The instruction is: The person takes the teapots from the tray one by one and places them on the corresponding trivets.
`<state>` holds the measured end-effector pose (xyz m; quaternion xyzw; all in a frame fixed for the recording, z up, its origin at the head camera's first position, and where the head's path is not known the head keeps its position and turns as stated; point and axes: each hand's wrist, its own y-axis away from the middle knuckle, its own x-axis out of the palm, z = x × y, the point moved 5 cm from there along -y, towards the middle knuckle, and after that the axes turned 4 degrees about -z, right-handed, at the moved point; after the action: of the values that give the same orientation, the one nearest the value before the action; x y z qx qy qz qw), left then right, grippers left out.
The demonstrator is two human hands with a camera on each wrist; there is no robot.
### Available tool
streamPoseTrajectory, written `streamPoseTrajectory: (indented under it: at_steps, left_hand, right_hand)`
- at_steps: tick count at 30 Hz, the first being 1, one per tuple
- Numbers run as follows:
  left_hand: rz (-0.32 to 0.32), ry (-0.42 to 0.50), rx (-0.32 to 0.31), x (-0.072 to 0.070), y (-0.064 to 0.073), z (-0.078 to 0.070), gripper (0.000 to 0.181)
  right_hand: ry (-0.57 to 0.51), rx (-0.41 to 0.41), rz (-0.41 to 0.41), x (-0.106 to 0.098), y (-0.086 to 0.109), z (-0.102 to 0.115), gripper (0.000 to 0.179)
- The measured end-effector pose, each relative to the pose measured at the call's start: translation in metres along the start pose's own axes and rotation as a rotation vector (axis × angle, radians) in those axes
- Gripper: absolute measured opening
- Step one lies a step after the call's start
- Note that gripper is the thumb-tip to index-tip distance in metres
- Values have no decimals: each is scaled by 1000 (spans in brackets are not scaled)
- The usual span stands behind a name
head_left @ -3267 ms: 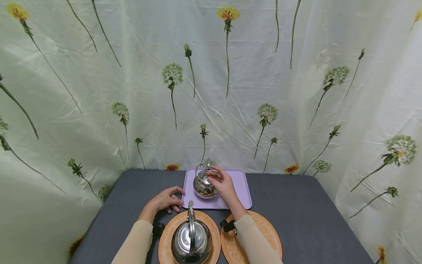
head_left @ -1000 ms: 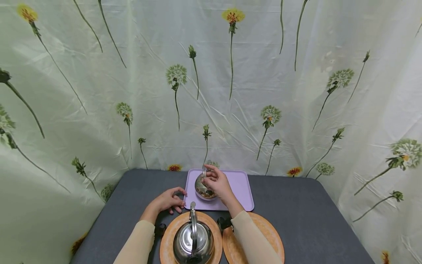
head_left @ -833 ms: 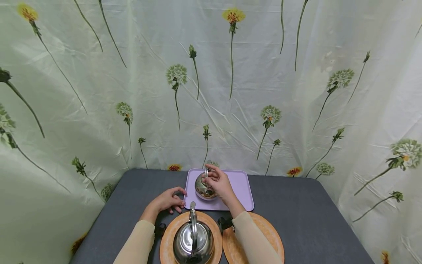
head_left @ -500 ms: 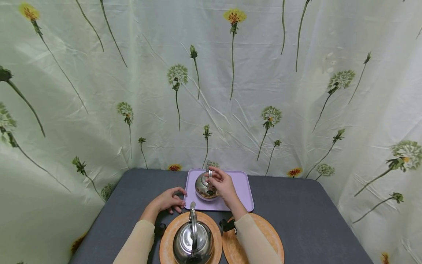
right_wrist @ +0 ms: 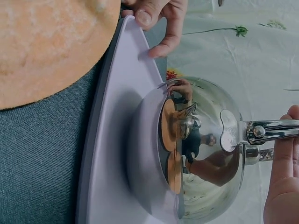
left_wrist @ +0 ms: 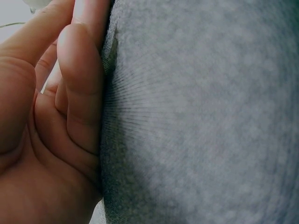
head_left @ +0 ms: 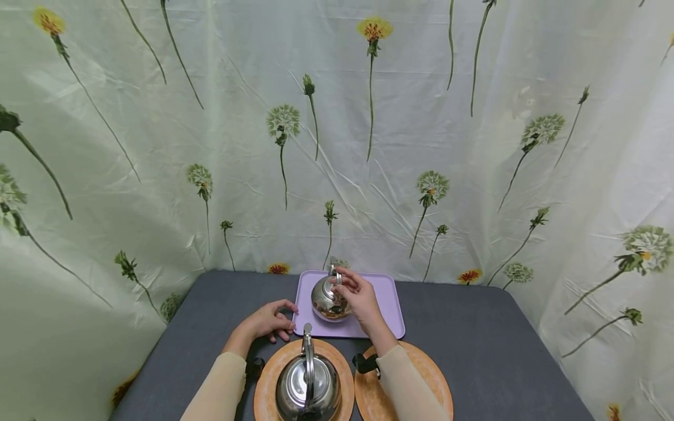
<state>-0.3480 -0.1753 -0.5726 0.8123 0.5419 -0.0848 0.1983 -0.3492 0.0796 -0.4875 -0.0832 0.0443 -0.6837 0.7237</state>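
A small shiny steel kettle (head_left: 323, 303) stands upright on a lilac tray (head_left: 383, 298) at the back of the table. My right hand (head_left: 363, 299) holds its raised loop handle (right_wrist: 275, 129), with fingers passing beneath the bar in the right wrist view; the far end of the grip is cut off there. My left hand (head_left: 270, 320) rests at the tray's front left corner, thumb and index fingertip against the rim, other fingers loosely bent on the cloth. In the left wrist view, grey cloth fills most of the picture beside the left palm (left_wrist: 51, 116).
A larger steel kettle (head_left: 295, 386) stands on an orange round mat (head_left: 263, 383) in front, between the forearms. Beneath the right forearm lies a second orange round mat (head_left: 434, 383). Dark grey cloth (head_left: 484, 345) covers the table; a flowered curtain (head_left: 337, 175) hangs close behind.
The small kettle's handle has swung from leaning left, through upright, over to the right, with my right hand moving along with it. My left hand has stayed at the tray corner.
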Motion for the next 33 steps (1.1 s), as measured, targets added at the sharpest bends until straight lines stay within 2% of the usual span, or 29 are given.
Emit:
streamPoseTrajectory:
  at_steps: [6, 22, 33]
  left_hand:
    - [-9, -12, 1, -1, -1, 0, 39]
    - [-9, -8, -3, -1, -2, 2, 40]
    - [-7, -7, 3, 0, -1, 1, 40]
  right_hand:
    - [-35, -2, -22, -4, 2, 7, 48]
    - [-43, -4, -61, -23, 16, 22, 46]
    - [-84, -11, -57, -29, 25, 31, 47]
